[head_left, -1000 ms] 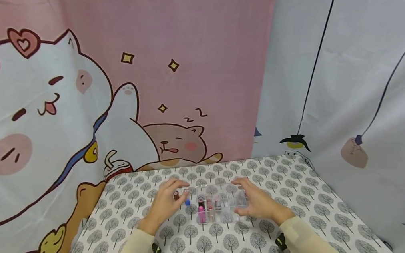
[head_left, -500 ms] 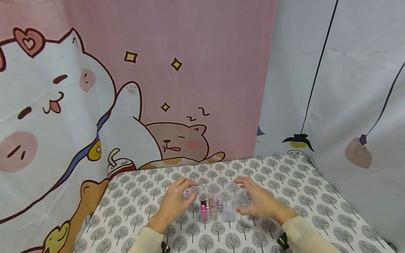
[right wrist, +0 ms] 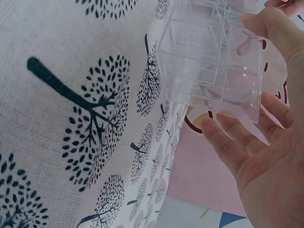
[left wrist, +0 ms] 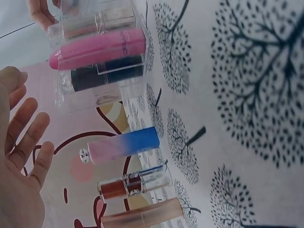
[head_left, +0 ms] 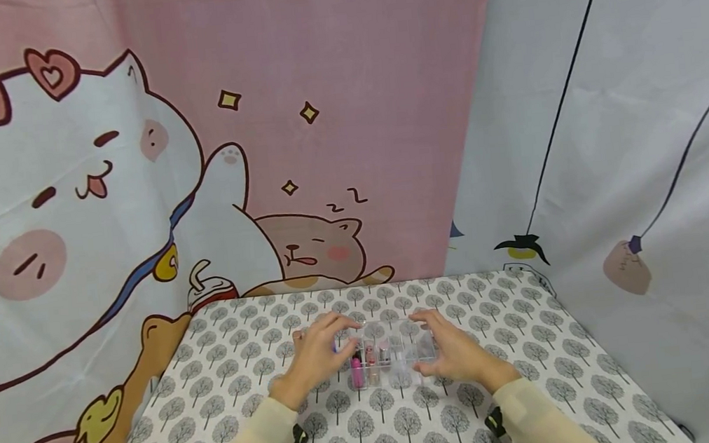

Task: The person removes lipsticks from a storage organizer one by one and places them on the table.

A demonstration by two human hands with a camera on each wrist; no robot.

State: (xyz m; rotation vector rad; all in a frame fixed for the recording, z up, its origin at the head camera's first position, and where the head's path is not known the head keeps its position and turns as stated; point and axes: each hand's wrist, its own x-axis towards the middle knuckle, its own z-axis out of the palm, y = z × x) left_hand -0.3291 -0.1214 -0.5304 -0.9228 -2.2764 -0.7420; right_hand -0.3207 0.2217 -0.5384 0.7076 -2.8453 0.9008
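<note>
On the table [head_left: 530,347] with the tree-print cloth, a clear plastic box [head_left: 391,355] is sitting in the middle, between two hands. The box is split into little rooms. In the rooms on its left side, a pink tube [head_left: 357,372] and a dark tube [left wrist: 102,78] are standing side by side, with a few paler tubes next to them. The rooms on the right side look see-through all the way.

The right hand [head_left: 457,353] is lying against the right side of the box. Its fingers [right wrist: 228,142] are spread and only a little bent, touching the clear wall from below in the right wrist view, and the thumb is lying along the top edge. The hand is cupping the box, not squeezing it tight.

The left hand [head_left: 318,355] is hanging over the table just left of the box. Its fingers [left wrist: 28,128] are straight and loose, and it is holding nothing. In the head view its fingertips are reaching to the box's left edge, but I cannot tell if they are touching it.

Under the left hand, three more tubes are standing on the cloth in a row just beside the box. The nearest one is pink and blue [left wrist: 121,145]. Next is a clear one with brown-red stuff inside [left wrist: 130,183]. The last one is tan [left wrist: 142,216].

Behind the table, a pink curtain [head_left: 319,112] with cartoon cats is hanging.
</note>
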